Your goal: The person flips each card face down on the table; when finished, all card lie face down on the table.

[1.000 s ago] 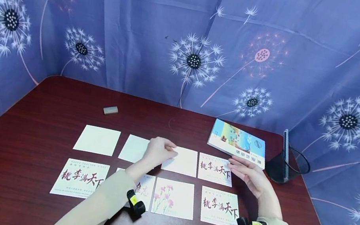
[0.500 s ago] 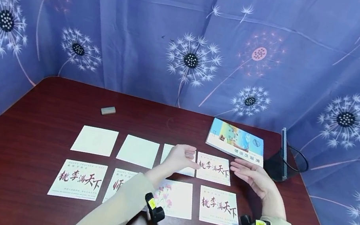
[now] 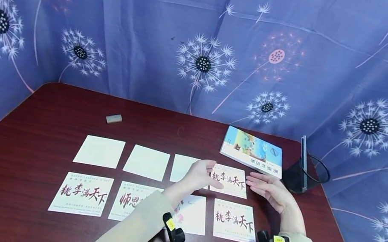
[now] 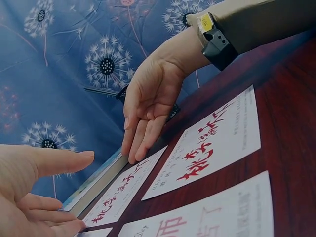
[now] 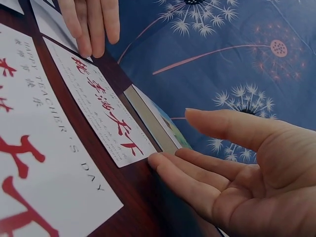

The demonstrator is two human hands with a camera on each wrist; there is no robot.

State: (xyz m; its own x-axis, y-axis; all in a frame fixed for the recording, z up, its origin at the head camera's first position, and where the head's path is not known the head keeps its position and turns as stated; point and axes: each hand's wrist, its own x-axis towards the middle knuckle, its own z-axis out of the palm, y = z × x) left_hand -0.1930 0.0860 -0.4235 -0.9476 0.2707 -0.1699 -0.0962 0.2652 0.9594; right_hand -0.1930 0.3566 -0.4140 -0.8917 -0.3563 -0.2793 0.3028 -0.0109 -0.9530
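In the head view, a card with red Chinese lettering (image 3: pixel 231 181) lies flat at the right end of the back row. My left hand (image 3: pixel 196 177) is at the card's left edge, thumb apart from the fingers, over part of a blank white card (image 3: pixel 180 167). Beside the right edge is my right hand (image 3: pixel 272 192), its fingers extended, with fingertips at the card's corner in the right wrist view. Neither hand grips anything. A front row holds two more lettered cards (image 3: pixel 82 194) (image 3: pixel 233 221), a third lettered card (image 3: pixel 127 201) and a flower card (image 3: pixel 196 216), partly behind my left arm.
Two more blank cards (image 3: pixel 100 151) (image 3: pixel 146 162) lie at the back left. Behind the cards, a book (image 3: pixel 252 151) lies next to a black mesh pen holder (image 3: pixel 295 175). A small eraser-like block (image 3: pixel 114 119) sits farther back. A patterned blue curtain (image 3: pixel 145 43) borders the dark red table (image 3: pixel 19 142).
My left hand has moved right, from between the middle blank cards to the left edge of the lettered back-row card. My right hand stays at its right side. The view has shifted slightly.
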